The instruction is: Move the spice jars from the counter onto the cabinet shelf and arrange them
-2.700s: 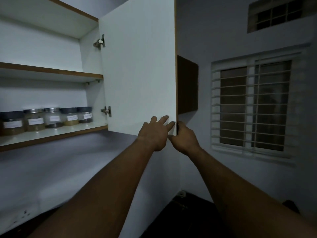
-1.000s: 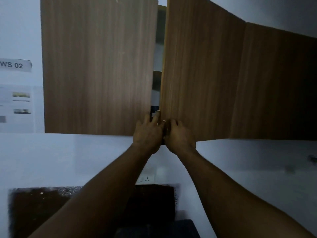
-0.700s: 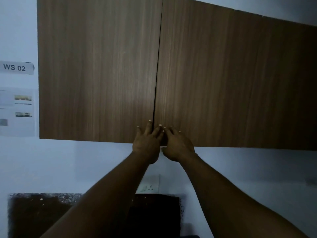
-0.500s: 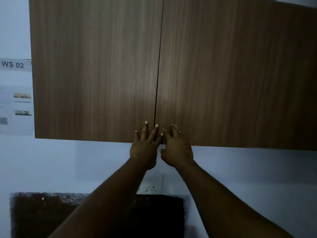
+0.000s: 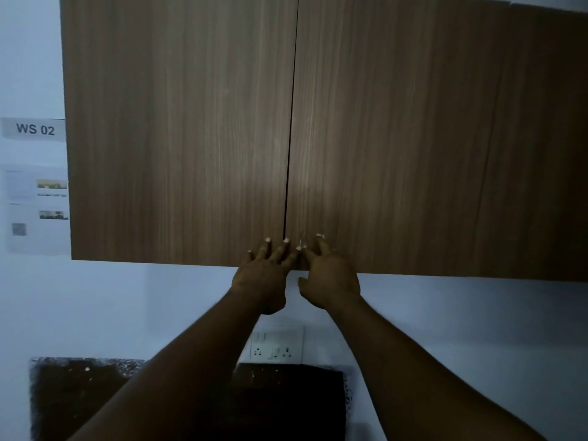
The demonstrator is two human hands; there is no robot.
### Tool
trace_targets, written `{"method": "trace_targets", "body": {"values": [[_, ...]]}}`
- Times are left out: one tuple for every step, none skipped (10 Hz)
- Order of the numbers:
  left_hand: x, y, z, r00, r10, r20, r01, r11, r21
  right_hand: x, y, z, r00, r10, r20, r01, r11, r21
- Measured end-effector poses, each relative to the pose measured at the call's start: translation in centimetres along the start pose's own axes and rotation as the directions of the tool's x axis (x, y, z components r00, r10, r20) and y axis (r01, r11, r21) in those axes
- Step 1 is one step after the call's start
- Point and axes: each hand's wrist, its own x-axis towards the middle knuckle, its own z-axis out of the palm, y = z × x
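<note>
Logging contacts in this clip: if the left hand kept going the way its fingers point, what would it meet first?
The left cabinet door, near its lower edge beside the seam. The left hand points straight fingers up at it and seems to touch it, though depth is unclear.

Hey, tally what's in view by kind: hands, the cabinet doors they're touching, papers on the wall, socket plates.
Hands: 2, left hand, right hand
Cabinet doors: 2, left door, right door
Wall papers: 2, WS 02 label, printed sheet
Socket plate: 1
Total: 7
</note>
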Motion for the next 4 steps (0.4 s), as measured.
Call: {"method": "trace_targets", "body": {"values": [[-0.8, 0.3, -0.7, 1.000, -0.016, 0.017, 0.016, 1.000, 0.001, 0.1, 1.3, -2.0, 0.995, -0.024, 0.097, 0.021, 0.999, 0.032], [-1.7, 0.6, -2.0, 0.999, -0.027, 0.024, 0.027, 1.000, -0.004, -0.6, 2.1, -4.2, 0.990, -0.052, 0.133, 0.037, 0.993, 0.112], [-2.4, 0.6, -3.2, 0.999, -0.037, 0.013, 0.037, 0.999, -0.032, -1.9, 1.8, -6.2, 0.992, -0.082, 0.092, 0.060, 0.973, 0.221], [-2.9, 0.1, -4.6, 0.999, -0.041, -0.005, 0.041, 0.998, -0.036, -2.6, 1.0, -8.7, 0.997, -0.074, -0.030, 0.080, 0.912, 0.402]]}}
